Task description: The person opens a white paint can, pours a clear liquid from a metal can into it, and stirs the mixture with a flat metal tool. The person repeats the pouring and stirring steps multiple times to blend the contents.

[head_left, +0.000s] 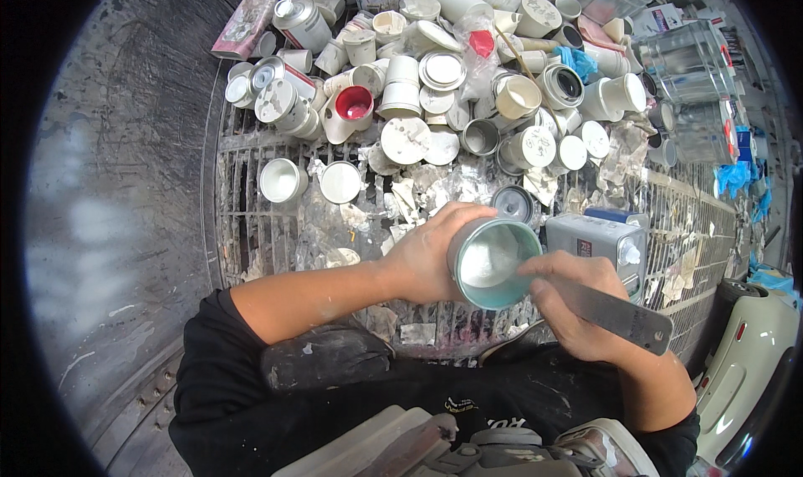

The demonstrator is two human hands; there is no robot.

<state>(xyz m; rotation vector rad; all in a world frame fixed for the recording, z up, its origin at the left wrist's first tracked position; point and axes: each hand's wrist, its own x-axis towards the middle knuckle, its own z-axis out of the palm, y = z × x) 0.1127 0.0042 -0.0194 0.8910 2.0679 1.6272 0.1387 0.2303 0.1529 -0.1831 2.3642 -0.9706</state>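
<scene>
My left hand (427, 255) is wrapped round a round paint cup (477, 300) from its left side. The cup is tilted, so its mouth faces up toward me; its inner wall is pale teal and whitish material covers the bottom. My right hand (577, 297) grips a flat grey metal mixing stick (623, 316) at the cup's right rim. The stick's holed end points out to the lower right; its other end is hidden by my fingers, so I cannot tell whether it touches the contents. Just beyond the cup lies a round dark grey lid (512, 203).
A rectangular metal can (585, 236) stands right of my hands. Farther left are a white cup (283, 181) and a round white lid (340, 182). Used cups and tins, one with a red inside (354, 102), crowd the far side of the littered metal grating (251, 226). A dark wall (125, 184) borders the left.
</scene>
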